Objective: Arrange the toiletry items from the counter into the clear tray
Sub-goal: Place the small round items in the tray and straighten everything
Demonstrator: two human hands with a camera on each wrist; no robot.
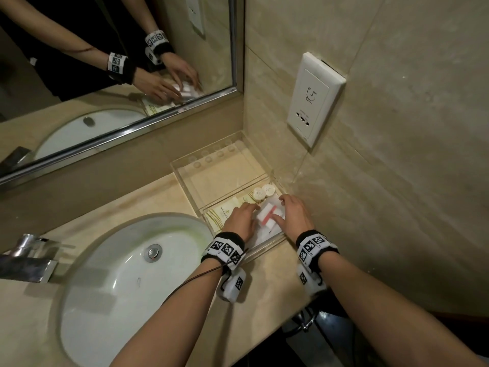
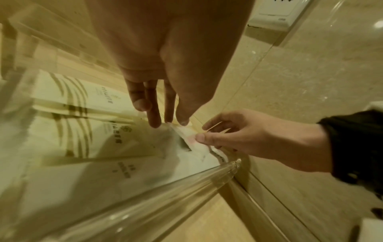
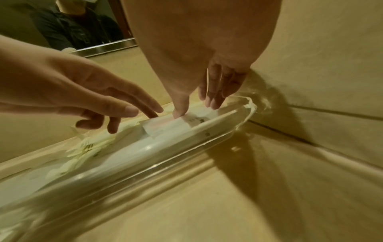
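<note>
A clear tray (image 1: 185, 165) stands in the counter's corner. Its front compartment holds white sachets with green lines (image 1: 221, 214), two round white caps (image 1: 263, 193) and a white packet with a pink stripe (image 1: 267, 214). My left hand (image 1: 247, 211) reaches in with straight fingers, its fingertips (image 2: 154, 123) touching the packet's left end. My right hand (image 1: 284, 210) spans the packet (image 3: 165, 126), with the thumb on its top and straight fingers (image 3: 212, 102) at its far end. The tray's front wall (image 3: 145, 160) runs just below both hands.
A white sink (image 1: 127, 274) with a chrome faucet (image 1: 26, 258) lies left of the tray. The tiled wall with a white socket plate (image 1: 315, 99) rises right beside the tray. A mirror (image 1: 105, 75) hangs behind. The counter's front edge is near my forearms.
</note>
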